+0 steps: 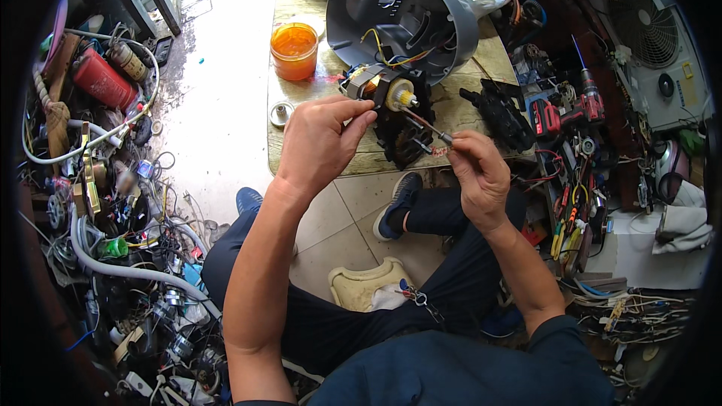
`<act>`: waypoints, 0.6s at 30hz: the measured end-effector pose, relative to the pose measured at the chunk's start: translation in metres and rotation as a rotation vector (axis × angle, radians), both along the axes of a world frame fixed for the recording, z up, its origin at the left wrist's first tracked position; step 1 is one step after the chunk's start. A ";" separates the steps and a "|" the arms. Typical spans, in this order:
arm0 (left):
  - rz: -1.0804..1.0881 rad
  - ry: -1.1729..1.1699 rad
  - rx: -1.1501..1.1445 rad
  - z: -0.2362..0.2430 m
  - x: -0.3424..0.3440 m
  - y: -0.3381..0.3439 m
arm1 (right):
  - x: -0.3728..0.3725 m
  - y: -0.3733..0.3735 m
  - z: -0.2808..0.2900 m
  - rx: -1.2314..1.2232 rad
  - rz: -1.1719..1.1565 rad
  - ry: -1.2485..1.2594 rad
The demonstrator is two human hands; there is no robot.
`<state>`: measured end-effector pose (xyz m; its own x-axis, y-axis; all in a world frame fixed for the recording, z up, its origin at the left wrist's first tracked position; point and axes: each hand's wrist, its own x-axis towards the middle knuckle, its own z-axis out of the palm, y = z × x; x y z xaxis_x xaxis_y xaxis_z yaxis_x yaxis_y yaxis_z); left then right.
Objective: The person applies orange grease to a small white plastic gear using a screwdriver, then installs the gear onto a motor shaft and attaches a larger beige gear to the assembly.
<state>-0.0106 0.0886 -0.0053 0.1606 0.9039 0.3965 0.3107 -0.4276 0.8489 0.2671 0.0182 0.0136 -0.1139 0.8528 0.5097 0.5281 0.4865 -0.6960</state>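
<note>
An electric motor [367, 83] with copper windings sits near the table's front edge, joined to a black frame [398, 143]. At its near end is a pale gear [400, 95] smeared with yellow grease. My left hand [323, 131] is closed at the motor's left side, thumb and forefinger pinched together; what lies between them is hidden. Between the fingertips of my right hand [481, 177] is a thin metal rod [432, 127] with a thicker end. It points up and left, its far tip close to the gear.
Behind the motor lies a grey open housing [402, 15] with loose wires. A jar of orange grease [294, 51] stands on the wooden table [289, 158], its lid [281, 113] nearby. At right are a black plastic part [498, 116] and a red cordless drill [564, 111]. Cluttered parts line both sides.
</note>
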 end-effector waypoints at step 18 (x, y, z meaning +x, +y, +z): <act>0.014 0.028 0.000 0.002 0.000 -0.001 | 0.027 -0.004 -0.006 -0.026 -0.056 0.020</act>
